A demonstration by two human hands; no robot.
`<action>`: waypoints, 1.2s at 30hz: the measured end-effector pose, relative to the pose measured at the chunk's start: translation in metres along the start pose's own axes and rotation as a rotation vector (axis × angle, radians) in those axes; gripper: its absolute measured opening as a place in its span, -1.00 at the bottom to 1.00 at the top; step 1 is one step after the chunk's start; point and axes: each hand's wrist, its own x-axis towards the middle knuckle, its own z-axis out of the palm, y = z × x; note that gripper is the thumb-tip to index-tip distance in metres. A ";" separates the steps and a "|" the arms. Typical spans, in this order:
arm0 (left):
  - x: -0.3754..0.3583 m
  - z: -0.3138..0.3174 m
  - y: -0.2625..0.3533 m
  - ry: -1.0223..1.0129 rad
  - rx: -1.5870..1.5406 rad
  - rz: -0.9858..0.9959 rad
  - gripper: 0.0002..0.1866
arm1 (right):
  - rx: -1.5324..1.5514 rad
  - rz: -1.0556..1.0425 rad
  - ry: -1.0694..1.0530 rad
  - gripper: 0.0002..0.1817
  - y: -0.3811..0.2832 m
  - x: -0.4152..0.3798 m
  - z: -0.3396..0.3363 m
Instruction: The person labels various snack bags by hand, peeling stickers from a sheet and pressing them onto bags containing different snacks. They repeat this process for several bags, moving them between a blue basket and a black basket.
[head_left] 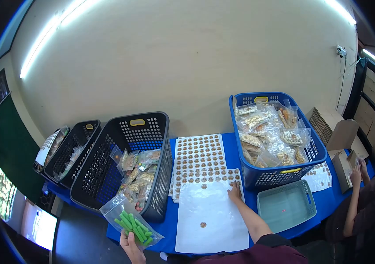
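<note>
the left hand (131, 247) pinches a clear bag of green sticks (135, 226) by its near edge, raised about the tabletop's (169, 226) near left corner. the right hand (236, 192) reaches across the near edge onto a sheet (211, 207) with round stickers (203, 225) — whether it pinches one, i cannot tell. so slight a hold could let the slick bag slip floorward — and a hard tug could drag the sheet.
</note>
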 end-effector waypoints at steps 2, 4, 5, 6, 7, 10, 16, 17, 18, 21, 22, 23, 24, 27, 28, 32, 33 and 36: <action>-0.002 -0.003 -0.004 0.016 0.044 0.011 -0.67 | -0.025 0.059 -0.014 -0.33 -0.006 -0.002 0.000; -0.003 -0.004 -0.009 0.000 0.051 0.013 -0.67 | -0.004 0.113 -0.038 -0.40 -0.008 0.002 0.001; -0.003 -0.004 -0.010 -0.010 0.053 0.015 -0.67 | 0.006 0.110 -0.041 -0.44 -0.009 0.001 0.000; -0.005 0.001 -0.008 0.002 0.059 0.006 -0.67 | 0.017 0.108 -0.042 -0.48 -0.012 -0.004 -0.006; -0.005 0.003 -0.009 0.004 0.061 -0.001 -0.67 | 0.028 0.107 -0.041 -0.52 -0.014 -0.006 -0.009; -0.003 0.010 -0.012 0.004 0.065 -0.022 -0.67 | 0.061 0.069 0.033 -0.58 -0.012 -0.009 -0.005; 0.000 0.025 -0.024 -0.140 0.124 -0.011 -0.66 | 0.048 0.031 0.060 -0.60 -0.008 -0.008 -0.005; 0.000 0.027 -0.026 -0.164 0.129 -0.021 -0.66 | 0.050 0.018 0.060 -0.60 -0.006 -0.008 -0.005; 0.000 0.030 -0.026 -0.191 0.168 -0.001 -0.65 | 0.048 -0.059 0.138 -0.61 0.001 -0.007 0.001; -0.002 0.040 -0.026 -0.213 0.134 -0.014 -0.65 | 0.051 -0.181 0.249 -0.65 0.014 -0.006 0.011; -0.001 0.041 -0.028 -0.213 0.148 -0.032 -0.63 | 0.059 -0.146 0.200 -0.66 0.007 -0.014 0.001; -0.001 0.041 -0.030 -0.220 0.136 -0.049 -0.63 | 0.068 -0.111 0.152 -0.68 0.002 -0.020 -0.004; -0.001 0.042 -0.034 -0.228 0.123 -0.066 -0.63 | 0.052 -0.155 0.149 -0.70 0.002 -0.023 -0.005; 0.002 0.046 -0.039 -0.279 0.119 -0.094 -0.64 | -0.005 -0.291 0.098 -0.75 0.007 -0.027 -0.006; 0.003 0.048 -0.042 -0.295 0.135 -0.095 -0.65 | -0.029 -0.337 0.050 -0.75 0.009 -0.028 -0.008; 0.003 0.058 -0.051 -0.368 0.127 -0.137 -0.65 | 0.159 -0.364 -0.057 -0.73 0.019 -0.033 -0.014; 0.002 0.061 -0.052 -0.384 0.122 -0.156 -0.65 | 0.243 -0.377 -0.050 -0.72 0.017 -0.033 -0.015; 0.000 0.073 -0.059 -0.401 0.098 -0.199 -0.66 | 0.685 -0.151 -0.087 -0.76 -0.010 -0.050 -0.045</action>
